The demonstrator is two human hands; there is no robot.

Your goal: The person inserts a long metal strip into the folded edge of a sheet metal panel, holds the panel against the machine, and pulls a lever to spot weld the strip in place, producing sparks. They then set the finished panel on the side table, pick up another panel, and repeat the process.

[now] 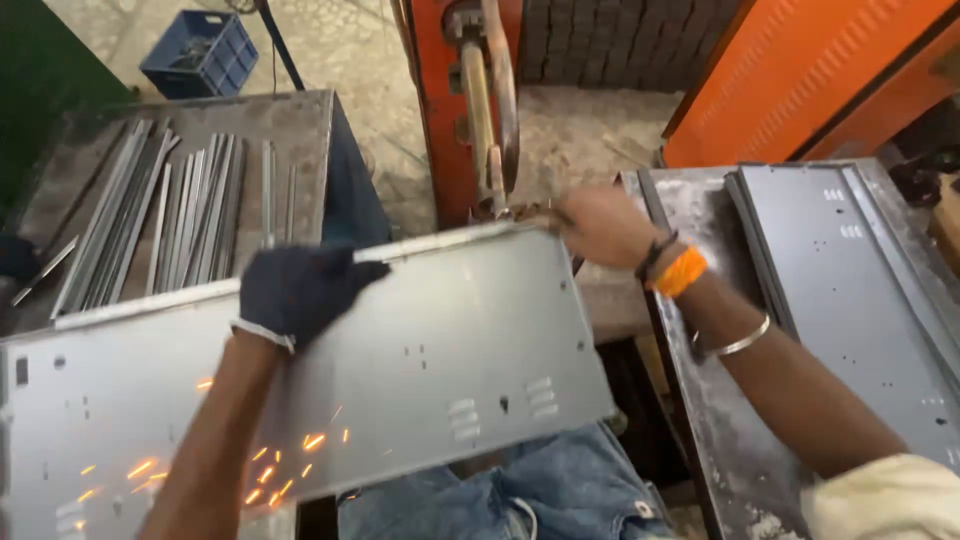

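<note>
**Sheet panel held up to the spot welder, both hands steadying it**

The grey sheet-metal panel (pixel 430 350) lies flat w/ a slight tilt across the person's lap, its far folded edge pushed up to the tips of the orange spot welder (pixel 480 110). That edge sits right at the electrode arms, so the panel looks held there to keep the seam under the tips. Orange sparks (pixel 270 470) scatter over the near left part of the sheet.

Left hand (pixel 300 290), in a dark glove, is wrapped over the far edge approx mid-length, grip closed on the rim, prob. bearing the weight and keeping the sheet level. Right hand (pixel 600 225), bare, w/ orange wristband and metal bangle, pinches the far right corner just beside the electrodes, fingers pressed together on the edge; that looks like the guiding hand.

Outward: left counter (pixel 300 120) carries a row of thin metal strips (pixel 170 220), within reach. Right counter (pixel 690 330) holds a stack of similar grey panels (pixel 850 270). A blue crate (pixel 200 55) stands on the floor beyond. Blue jeans (pixel 560 490) show under the panel.
</note>
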